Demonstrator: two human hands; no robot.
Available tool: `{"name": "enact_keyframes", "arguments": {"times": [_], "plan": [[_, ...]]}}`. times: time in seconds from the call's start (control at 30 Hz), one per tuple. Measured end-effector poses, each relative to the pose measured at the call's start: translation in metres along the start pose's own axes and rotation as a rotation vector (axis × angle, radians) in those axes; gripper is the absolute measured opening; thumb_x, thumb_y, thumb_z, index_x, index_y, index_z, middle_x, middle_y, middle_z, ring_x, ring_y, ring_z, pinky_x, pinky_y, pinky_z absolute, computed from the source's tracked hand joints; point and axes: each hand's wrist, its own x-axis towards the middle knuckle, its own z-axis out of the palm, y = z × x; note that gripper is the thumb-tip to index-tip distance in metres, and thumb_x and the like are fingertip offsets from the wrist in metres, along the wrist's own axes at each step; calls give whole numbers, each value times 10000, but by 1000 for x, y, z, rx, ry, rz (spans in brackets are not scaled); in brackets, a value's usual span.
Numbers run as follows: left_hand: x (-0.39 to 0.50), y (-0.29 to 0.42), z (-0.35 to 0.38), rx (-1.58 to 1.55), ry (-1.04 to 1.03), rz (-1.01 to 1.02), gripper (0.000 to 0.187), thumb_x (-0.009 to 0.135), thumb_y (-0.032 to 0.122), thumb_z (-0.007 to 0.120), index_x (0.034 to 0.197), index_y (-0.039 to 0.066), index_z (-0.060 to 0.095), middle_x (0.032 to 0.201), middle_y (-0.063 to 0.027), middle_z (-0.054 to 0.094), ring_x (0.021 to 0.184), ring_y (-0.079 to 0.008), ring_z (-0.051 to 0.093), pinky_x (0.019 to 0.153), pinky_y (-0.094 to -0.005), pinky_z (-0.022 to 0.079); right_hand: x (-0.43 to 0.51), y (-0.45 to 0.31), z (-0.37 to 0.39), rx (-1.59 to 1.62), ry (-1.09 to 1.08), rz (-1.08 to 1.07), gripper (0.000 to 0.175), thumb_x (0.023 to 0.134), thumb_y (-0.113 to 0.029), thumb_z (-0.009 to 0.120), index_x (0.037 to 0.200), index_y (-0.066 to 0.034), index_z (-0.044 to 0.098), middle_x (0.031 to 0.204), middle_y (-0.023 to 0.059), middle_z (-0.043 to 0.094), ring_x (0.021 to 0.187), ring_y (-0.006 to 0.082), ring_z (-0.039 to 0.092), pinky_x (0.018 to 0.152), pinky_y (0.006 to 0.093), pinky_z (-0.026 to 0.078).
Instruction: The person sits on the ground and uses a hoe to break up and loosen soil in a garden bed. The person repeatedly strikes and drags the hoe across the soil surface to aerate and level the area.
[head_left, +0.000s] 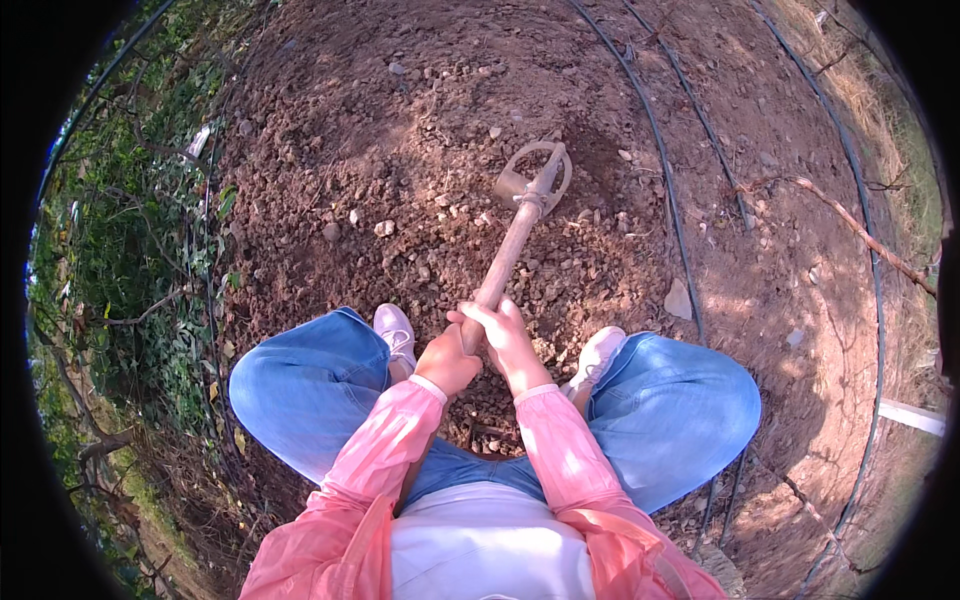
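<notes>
My left hand (448, 360) is wrapped around the wooden handle (511, 244) of a hoe-like digging tool. Just farther up the same handle, my right hand (508, 336) grips it too. The tool's curved metal head (517, 184), with an open ring-shaped part, is bound to the far end of the handle. It is over loose brown soil (420, 270); whether it touches the ground I cannot tell. The handle's rear part runs back beneath my left forearm, partly hidden. My two shoes (395, 330) stand on the soil, one on each side of the handle.
Leafy green plants (142, 270) and thin branches line the left side. Dark irrigation hoses (664, 161) run along the ground at right. A dry bent branch (855, 225) lies across one of them. Stones, including a flat pale one (678, 300), are scattered about.
</notes>
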Motion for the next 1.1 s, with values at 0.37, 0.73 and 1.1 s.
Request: {"name": "enact_keyframes", "arguments": {"times": [0.37, 0.73, 1.1], "plan": [[-43, 31, -3, 48, -90, 180, 299, 737, 116, 636, 947, -37, 486, 847, -304, 640, 840, -457, 643, 760, -510, 503, -9, -41, -9, 163, 170, -148, 217, 887, -89, 652, 963, -53, 453, 733, 54, 515, 534, 158, 532, 464, 310, 479], [-58, 71, 3, 75, -19, 397, 287, 778, 141, 649, 942, 1, 460, 697, -243, 628, 671, -434, 641, 624, -525, 507, -47, -109, -23, 322, -60, -445, 134, 879, -83, 620, 956, -87, 511, 653, 7, 457, 472, 123, 460, 442, 308, 433], [-13, 27, 60, 102, -251, 175, 347, 732, 148, 645, 978, -58, 511, 853, -303, 646, 865, -448, 653, 779, -490, 509, 9, -16, -99, 203, 477, -89, 156, 835, -118, 669, 853, -91, 517, 688, 13, 502, 555, 140, 514, 481, 307, 453]]}}
